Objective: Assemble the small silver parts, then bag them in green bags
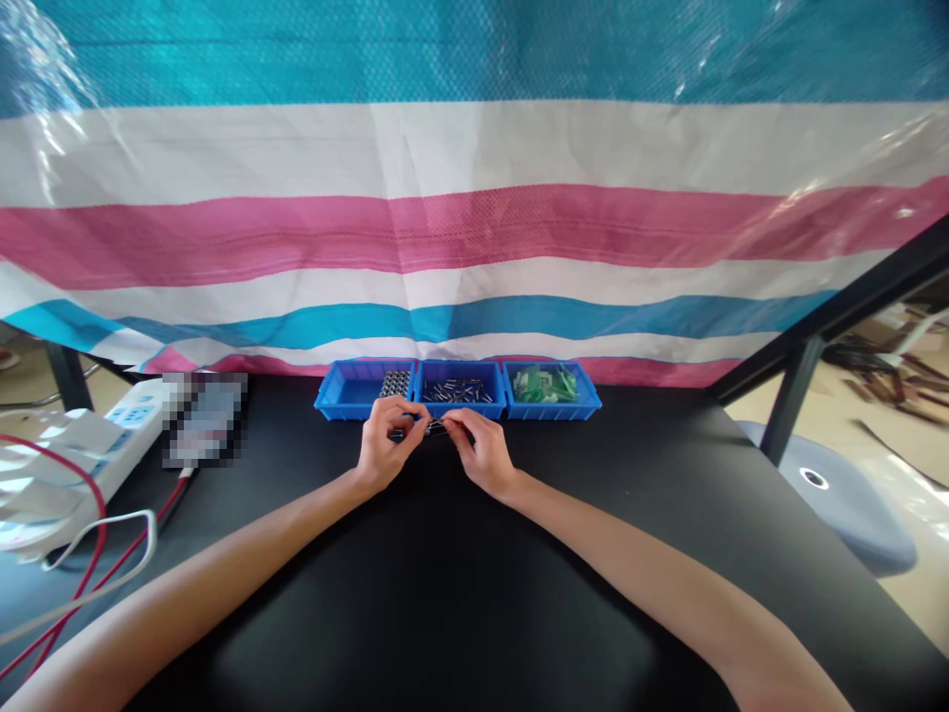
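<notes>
Reaching forward, left hand [387,443] and right hand [483,453] pinch closed around something tiny [437,420], indistinct.

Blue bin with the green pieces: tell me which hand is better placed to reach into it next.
Right, I'd judge: the right hand sits before the middle bin, nearer that blue bin, while the left hand is by the leftmost bin. Both seem occupied, though.
</notes>
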The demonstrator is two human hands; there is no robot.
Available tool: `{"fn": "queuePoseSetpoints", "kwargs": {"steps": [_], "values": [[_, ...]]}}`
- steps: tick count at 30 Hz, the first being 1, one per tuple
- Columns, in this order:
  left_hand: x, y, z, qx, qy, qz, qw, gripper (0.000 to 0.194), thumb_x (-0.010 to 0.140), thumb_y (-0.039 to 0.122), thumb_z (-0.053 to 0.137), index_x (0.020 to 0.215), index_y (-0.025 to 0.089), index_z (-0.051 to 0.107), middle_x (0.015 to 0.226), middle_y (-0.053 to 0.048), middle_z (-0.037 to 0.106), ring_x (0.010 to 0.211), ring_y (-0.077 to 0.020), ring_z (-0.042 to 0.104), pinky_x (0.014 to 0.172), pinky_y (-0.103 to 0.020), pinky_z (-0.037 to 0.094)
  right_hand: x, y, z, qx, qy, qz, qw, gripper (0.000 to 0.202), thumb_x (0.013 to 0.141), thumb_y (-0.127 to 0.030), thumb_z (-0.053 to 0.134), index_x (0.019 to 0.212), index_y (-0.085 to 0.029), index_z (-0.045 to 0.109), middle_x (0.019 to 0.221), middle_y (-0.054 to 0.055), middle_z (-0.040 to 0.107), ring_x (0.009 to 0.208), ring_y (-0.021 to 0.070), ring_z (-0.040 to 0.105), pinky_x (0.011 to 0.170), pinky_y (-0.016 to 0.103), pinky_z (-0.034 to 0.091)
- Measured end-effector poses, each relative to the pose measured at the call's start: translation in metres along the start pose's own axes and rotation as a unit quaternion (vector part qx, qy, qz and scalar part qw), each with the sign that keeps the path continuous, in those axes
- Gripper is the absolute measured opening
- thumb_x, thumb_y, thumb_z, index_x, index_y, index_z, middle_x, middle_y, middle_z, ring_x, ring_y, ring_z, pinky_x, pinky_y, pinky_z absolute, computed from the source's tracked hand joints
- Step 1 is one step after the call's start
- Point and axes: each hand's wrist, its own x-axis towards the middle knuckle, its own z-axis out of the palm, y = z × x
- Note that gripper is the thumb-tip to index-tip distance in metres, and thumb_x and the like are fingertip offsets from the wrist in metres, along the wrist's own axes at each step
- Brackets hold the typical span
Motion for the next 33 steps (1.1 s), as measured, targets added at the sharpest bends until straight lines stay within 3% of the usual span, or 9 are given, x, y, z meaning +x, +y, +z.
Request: {"fn": "queuePoseSetpoints", "kwargs": {"steps": [33], "values": [[-0.0003,0.0005,-0.0006,0.001,-0.004,-0.002,1.000,0.029,0.082,0.020,0.068,0.099,0.020,0.045,0.086,-0.001,0.066,0.054,-0.0061,0.058,0.053,-0.019,0.044,-0.0011,0.0017,-0.0008,-0.003,-0.006,-0.017,1.000,0.021,0.097,-0.024,0.046,0.094,-0.019,0.066,0.083,0.005,0.068,0.076,0.0166,0.065,0.071,0.028,0.052]]}}
